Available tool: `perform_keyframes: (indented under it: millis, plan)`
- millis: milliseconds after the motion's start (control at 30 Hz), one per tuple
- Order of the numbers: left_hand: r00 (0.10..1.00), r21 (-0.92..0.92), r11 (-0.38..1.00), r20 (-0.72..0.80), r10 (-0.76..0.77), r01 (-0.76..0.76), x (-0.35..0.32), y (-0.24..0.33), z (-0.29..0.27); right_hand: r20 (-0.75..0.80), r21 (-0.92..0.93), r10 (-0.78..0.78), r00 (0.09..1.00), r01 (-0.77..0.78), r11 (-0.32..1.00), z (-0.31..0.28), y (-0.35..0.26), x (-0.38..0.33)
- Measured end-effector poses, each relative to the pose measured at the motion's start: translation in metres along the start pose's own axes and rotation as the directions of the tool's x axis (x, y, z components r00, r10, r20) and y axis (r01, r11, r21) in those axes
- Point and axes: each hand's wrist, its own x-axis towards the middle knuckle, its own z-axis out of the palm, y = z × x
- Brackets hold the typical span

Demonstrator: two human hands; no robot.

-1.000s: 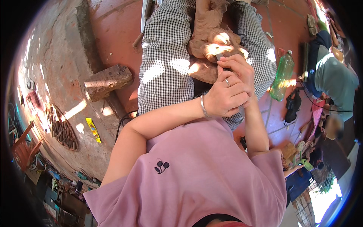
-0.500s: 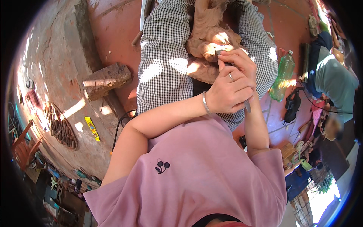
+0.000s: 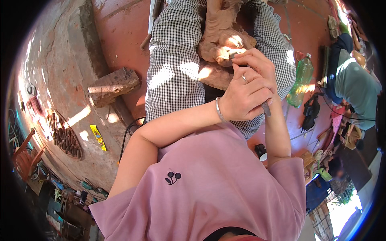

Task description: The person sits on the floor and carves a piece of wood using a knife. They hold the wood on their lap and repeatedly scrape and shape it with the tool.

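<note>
Our pink shirt fills the lower frame as we look down at our lap. Our left hand, ring on one finger and a bangle at the wrist, is curled shut around a chisel; only the tool's grey end shows, poking out below the fist. Our right forearm rises from the lower right and passes behind that fist, so the right hand is hidden and we cannot tell whether it is open or closed.

Just beyond the knuckles, the fingertips touch a carving of reddish-brown wood, which rests on our lap between legs in checked trousers. Sunlight falls in patches on the wood and the cloth.

To our left, on the red floor, lies a rough wood block, and further left a round grate is set in the pale concrete, with a yellow strip near it. A black cable curls by our left elbow.

To our right, a green bottle stands on the floor just beside our knee, with a black object near it. Further right sits another person in a grey-green top.
</note>
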Motion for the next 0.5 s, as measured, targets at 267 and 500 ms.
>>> perform_keyframes:
  millis: [267,500]
  plan:
    - [1.000,0.002,1.000,0.008,-0.011,0.011,-0.002,0.003,-0.003,0.028,-0.013,0.033,0.999,-0.032,0.999,0.001,-0.004,-0.004]
    - [0.999,0.022,1.000,0.032,0.005,-0.006,-0.016,0.002,-0.003,0.030,-0.010,0.060,0.998,-0.059,0.998,0.006,0.004,-0.015]
